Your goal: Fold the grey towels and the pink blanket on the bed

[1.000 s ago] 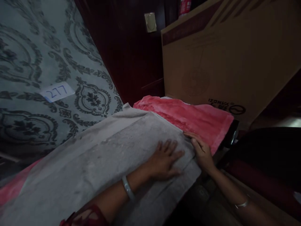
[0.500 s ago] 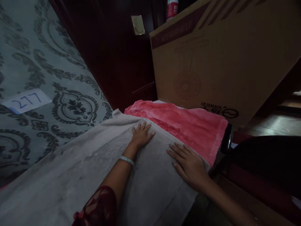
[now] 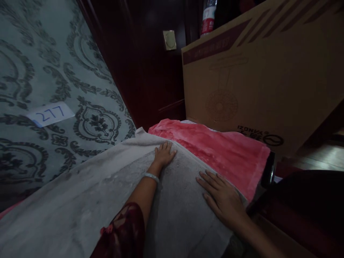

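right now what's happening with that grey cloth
A person has both palms pressed flat on a grey towel spread over a pink blanket. The left hand lies near the towel's far edge, the right hand by its right edge, fingers spread. A big cardboard box stands just behind the blanket.

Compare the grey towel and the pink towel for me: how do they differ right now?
The grey towel lies on top, while the pink towel sits beneath it, showing past its far edge. Both hands press flat on the grey one, left hand and right hand; neither touches the pink. Grey looks mottled, pink even. Both are spread flat.
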A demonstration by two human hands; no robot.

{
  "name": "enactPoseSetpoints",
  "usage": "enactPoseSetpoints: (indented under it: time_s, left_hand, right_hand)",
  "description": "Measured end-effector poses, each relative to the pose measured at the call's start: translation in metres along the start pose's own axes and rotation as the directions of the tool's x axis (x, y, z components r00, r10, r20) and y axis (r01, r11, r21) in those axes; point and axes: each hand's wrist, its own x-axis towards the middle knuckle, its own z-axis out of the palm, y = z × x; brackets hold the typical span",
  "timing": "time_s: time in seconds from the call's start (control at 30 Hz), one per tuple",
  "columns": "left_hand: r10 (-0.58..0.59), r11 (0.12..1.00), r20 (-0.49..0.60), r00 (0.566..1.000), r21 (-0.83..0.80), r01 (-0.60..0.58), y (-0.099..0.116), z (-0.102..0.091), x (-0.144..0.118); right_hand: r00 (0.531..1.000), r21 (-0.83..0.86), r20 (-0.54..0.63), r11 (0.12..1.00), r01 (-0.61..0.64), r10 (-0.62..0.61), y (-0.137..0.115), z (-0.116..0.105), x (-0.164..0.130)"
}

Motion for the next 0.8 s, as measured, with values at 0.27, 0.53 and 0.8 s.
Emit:
enactPoseSetpoints:
  time_s: [0.27, 0.53, 0.8]
  left_hand:
    - [0.041, 0.999, 0.091, 0.995, -0.037, -0.038, -0.005, -0.009, -0.008]
    - [0.201, 0.980, 0.084, 0.976, -0.007, -0.201, -0.048, -0.020, -0.133]
    - [0.398, 0.909, 0.125, 0.909, -0.186, -0.372, -0.038, -0.009, -0.308]
  right_hand:
    - [0.999, 0.015, 0.034, 1.000, -0.006, 0.006, 0.000, -0.005, 0.003]
    - [1.000, 0.007, 0.025, 1.000, -0.016, 0.016, 0.004, -0.001, 0.001]
    - [0.998, 0.008, 0.060, 1.000, -0.016, 0.015, 0.007, -0.003, -0.002]
